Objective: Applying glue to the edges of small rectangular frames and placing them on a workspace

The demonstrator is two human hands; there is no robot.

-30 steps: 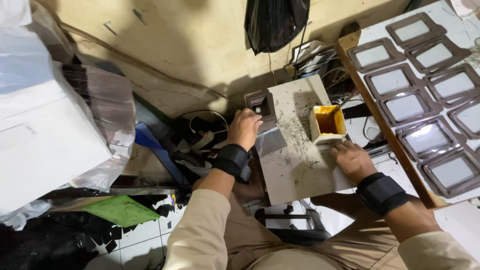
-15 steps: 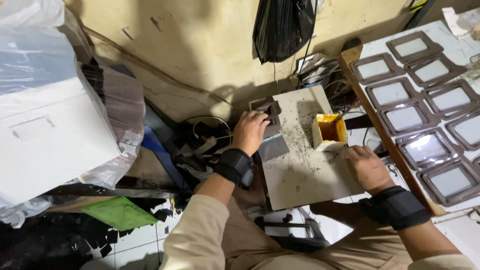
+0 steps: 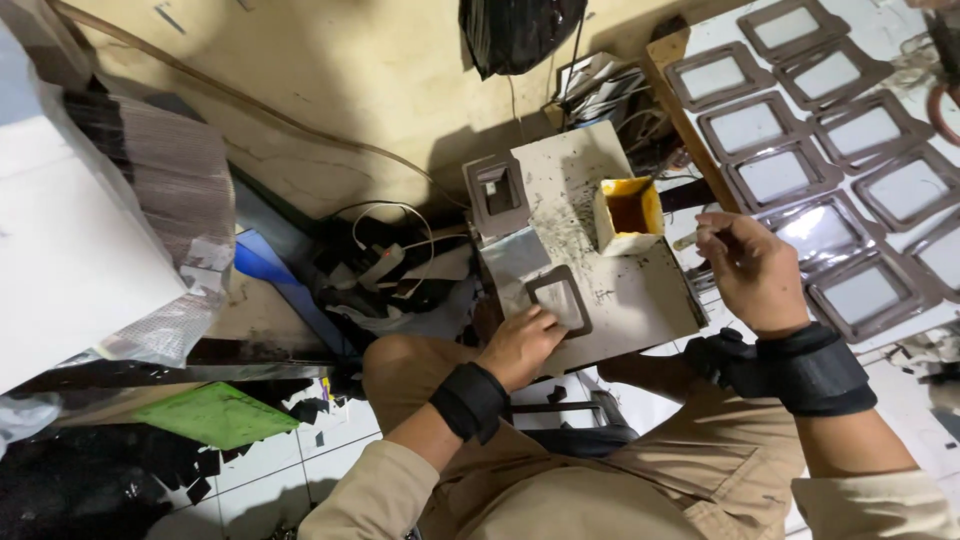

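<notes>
Seated over a pale, speckled work board (image 3: pixel 620 290) propped across the knees. Left hand (image 3: pixel 522 345) laid on the board's near edge, fingers pressing the lower corner of a small brown rectangular frame (image 3: pixel 560 300) that lies flat on the board; not a closed grip, more a pinning touch. Right hand (image 3: pixel 752 268) raised just right of the board, fingers curled narrowly around a thin stick-like tool (image 3: pixel 692 240), possibly a brush, though too small and blurred to say for sure. Black wrist straps on both forearms.

A small open yellow box (image 3: pixel 628 213) with a dark brownish inside, upright on the board's far right part, just left of the tool's tip. A second brown frame piece (image 3: pixel 497 190) at the board's far left corner, overhanging the edge.

To the right, a white surface carrying rows of brown rectangular frames (image 3: pixel 790 170) with pale centres, laid close together. Black plastic bag (image 3: pixel 518 30) hanging on the tan wall above. Large white box in clear wrap (image 3: pixel 70 230) at far left. Green sheet (image 3: pixel 215 412) and black offcuts on the tiled floor below it.
</notes>
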